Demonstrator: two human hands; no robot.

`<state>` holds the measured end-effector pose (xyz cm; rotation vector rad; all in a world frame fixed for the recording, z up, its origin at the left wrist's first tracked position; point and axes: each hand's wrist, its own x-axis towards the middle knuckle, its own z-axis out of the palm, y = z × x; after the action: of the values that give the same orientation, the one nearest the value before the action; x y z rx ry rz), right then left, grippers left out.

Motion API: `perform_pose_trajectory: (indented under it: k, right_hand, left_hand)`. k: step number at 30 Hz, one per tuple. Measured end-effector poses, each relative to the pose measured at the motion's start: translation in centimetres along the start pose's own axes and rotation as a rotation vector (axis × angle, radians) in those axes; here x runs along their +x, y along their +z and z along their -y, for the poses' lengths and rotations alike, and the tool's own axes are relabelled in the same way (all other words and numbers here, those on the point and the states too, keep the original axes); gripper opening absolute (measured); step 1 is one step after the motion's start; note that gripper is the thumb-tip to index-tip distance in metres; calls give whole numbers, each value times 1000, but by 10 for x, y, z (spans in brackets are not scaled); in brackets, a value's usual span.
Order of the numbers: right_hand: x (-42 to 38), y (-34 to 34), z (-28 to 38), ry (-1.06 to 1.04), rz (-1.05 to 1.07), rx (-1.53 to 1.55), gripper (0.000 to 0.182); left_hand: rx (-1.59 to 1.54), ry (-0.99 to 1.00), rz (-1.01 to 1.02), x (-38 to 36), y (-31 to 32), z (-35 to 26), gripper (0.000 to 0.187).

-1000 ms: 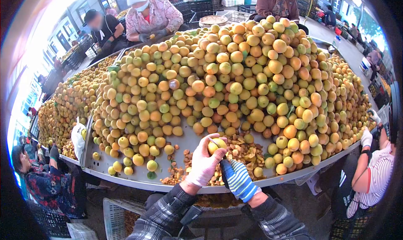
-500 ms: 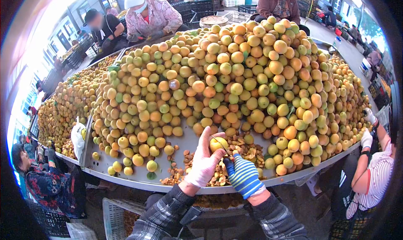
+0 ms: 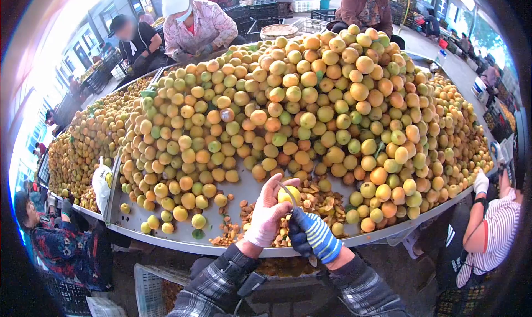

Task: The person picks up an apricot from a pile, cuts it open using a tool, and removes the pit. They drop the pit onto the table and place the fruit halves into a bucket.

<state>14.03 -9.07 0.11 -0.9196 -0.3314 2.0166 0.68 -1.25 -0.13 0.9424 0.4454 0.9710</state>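
My left hand (image 3: 267, 216), in a pale pinkish glove, grips a yellow apricot (image 3: 289, 194) between thumb and fingers. Close against it is my right hand (image 3: 316, 235), wearing a blue-and-yellow striped glove with dark fingers. Its fingers are wrapped round a thin curved metal blade (image 3: 287, 191), which lies across the apricot's face. A rounded metal end of what may be the same tool shows below the right fist. Under both hands, near the table's front rim, lies a heap of apricot pits and fruit pieces (image 3: 327, 201).
A big mound of apricots (image 3: 310, 117) covers most of the metal table (image 3: 127, 220). A white bag (image 3: 102, 186) hangs at the left divider. Co-workers sit on both sides and across the table. A white plastic crate (image 3: 148, 295) stands below, front left.
My right hand has turned and dropped slightly, and the blade now arches over the apricot's front. The left hand still holds the fruit. The view has shifted a little.
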Motion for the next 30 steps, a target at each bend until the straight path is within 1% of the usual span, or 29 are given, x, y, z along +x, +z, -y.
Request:
perform_pose_trajectory:
  k: [1,2,3,4,5,6,7,8,9,10,11,12,13,14,16,17,18,19,20,21,22,23,24,26,28,30]
  right_hand:
    - [-2,-7,2,41,184,175,38]
    - [5,-9,-2,35,184,176,38]
    - [17,-10,-12,-477,-23,-462,36]
    - [24,-14,-21,-976,-249,-1104,34]
    - [25,-21,-30,-767,-424,-1058,27]
    - [23,-20,-29,-943,-671,-1399,24]
    - [15,-15,-21,-992,-666,-1353,25]
    - [7,-9,-8,-1041,-659,-1309,28]
    - [5,-6,-1,-1109,-661,-1134,26]
    - [5,-14,1,-1084,-700,-996,27]
    - [4,-15,5,-1039,-689,-920,29]
    - [2,-15,11,-997,-684,-840,31]
    - [-4,-9,16,-885,-678,-841,37]
    - [7,-19,14,-920,-571,-744,43]
    - [19,-35,11,-782,-343,-569,49]
    - [18,-37,15,-697,-317,-589,47]
    - [13,-40,18,-818,-492,-899,43]
    - [12,-36,19,-809,-485,-836,43]
    - [16,-37,18,-890,-412,-743,44]
    - [4,-23,22,-849,-414,-655,44]
    - [2,-26,22,-924,-568,-931,44]
    - [1,-25,19,-1059,-631,-1064,41]
    - [-10,-18,23,-1011,-587,-1117,39]
    - [-14,-13,25,-1031,-574,-1129,43]
    - [-8,-14,20,-1049,-600,-1126,46]
    - [-1,-15,14,-953,-539,-972,46]
  left_hand:
    - [-46,-32,-7,0,2,-2,73]
    - [-91,-65,-13,0,4,-3,71]
    - [-115,-51,-8,2,4,0,67]
    - [-114,-51,-5,3,3,2,67]
    - [-150,-65,-11,4,3,4,64]
    - [-186,-78,-16,4,4,6,62]
    - [-295,-86,-95,3,11,4,57]
    - [-334,-74,-79,4,6,8,54]
    - [-282,-57,-87,5,1,9,55]
    - [-229,-41,-97,5,-2,9,55]
    - [-231,-43,-96,2,-1,9,55]
    - [-109,-46,-54,-1,7,2,57]
    - [10,-50,-9,-2,13,0,59]
    - [248,1,47,-4,11,4,64]
    - [549,29,85,-9,24,-5,65]
    - [474,19,-6,-17,25,-17,64]
    - [343,-19,5,-8,41,-8,63]
    - [405,3,-25,-10,41,-3,60]
    - [408,19,-59,-12,37,6,57]
    - [424,-67,-115,-15,47,-2,54]
    - [186,-89,-83,-13,39,8,49]
    - [175,-99,-1,-16,28,12,53]
    - [117,-23,80,-4,-7,41,50]
    - [123,-33,110,3,-31,52,48]
    - [285,-134,-57,-18,16,19,32]
    - [331,-83,-35,-21,42,1,31]
